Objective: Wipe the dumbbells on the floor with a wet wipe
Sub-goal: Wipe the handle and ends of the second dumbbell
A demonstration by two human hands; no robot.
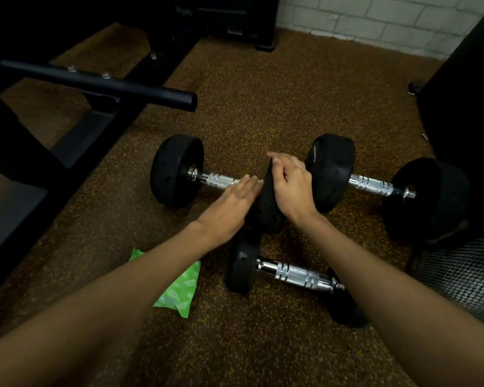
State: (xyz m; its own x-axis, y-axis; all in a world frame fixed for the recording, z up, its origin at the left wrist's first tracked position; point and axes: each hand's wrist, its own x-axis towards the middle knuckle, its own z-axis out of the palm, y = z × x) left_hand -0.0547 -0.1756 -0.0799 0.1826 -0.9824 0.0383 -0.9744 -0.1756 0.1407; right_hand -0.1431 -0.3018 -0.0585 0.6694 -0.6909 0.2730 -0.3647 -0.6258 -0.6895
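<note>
Three black dumbbells with chrome handles lie on the speckled brown floor. The left dumbbell [176, 171] has its right head [266, 210] between my hands. My right hand [291, 185] curls over the top rim of that head and grips it. My left hand [232, 202] lies with straight fingers against the head's left face, over the chrome handle [221, 180]. No wipe shows under either hand. The right dumbbell [372, 185] lies just beyond. The near dumbbell [294, 273] sits below my hands. A green wet wipe pack [179, 286] lies on the floor under my left forearm.
A black bench frame with a round bar [101, 82] stands at the left. Dark equipment [464, 107] and a mesh object [464, 277] close off the right side. A white brick wall [375, 20] runs along the back. Open floor [277, 93] lies beyond the dumbbells.
</note>
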